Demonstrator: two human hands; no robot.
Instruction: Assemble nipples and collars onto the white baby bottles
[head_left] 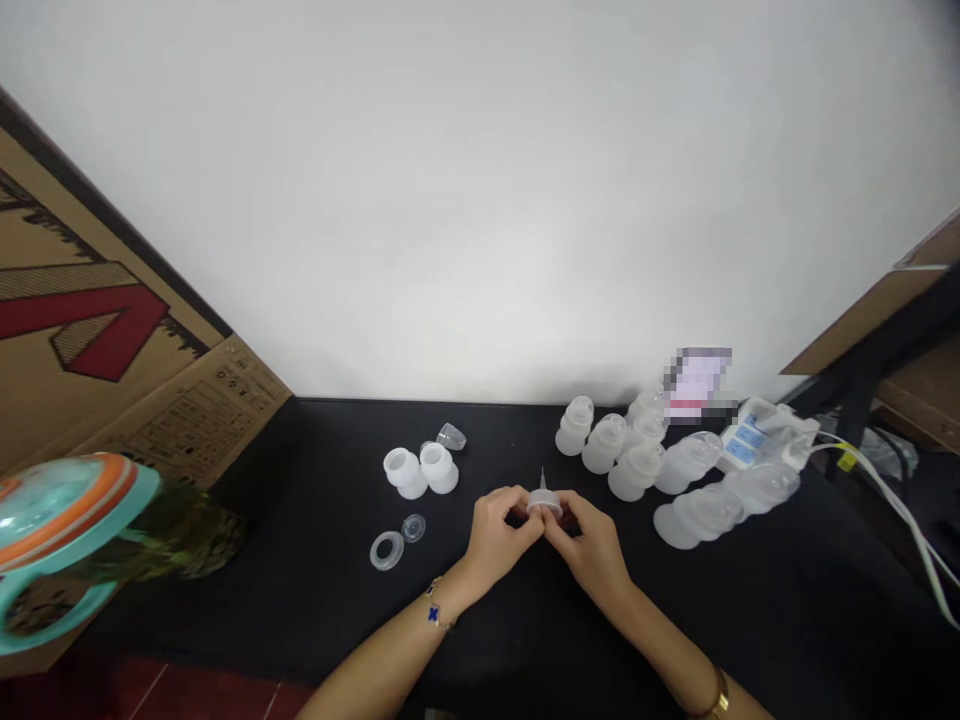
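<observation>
Between my fingertips, above the black table, is a small translucent ring-shaped cap (544,499) with a thin pointed tip standing up from it. My left hand (501,535) pinches its left side, and my right hand (587,540) pinches its right side. Left of my hands, open white bottles (440,470) stand beside a small clear cover (451,436) lying on its side. Nearer me lie a translucent ring (386,551) and a small clear disc (413,528). To the right stand several capped translucent bottles (636,472).
A large jug (142,530) with a teal and orange lid stands at the left, before a cardboard box (112,400). At the right are a power strip (742,440), white cables (892,500) and a pixelated object (697,383) by the wall.
</observation>
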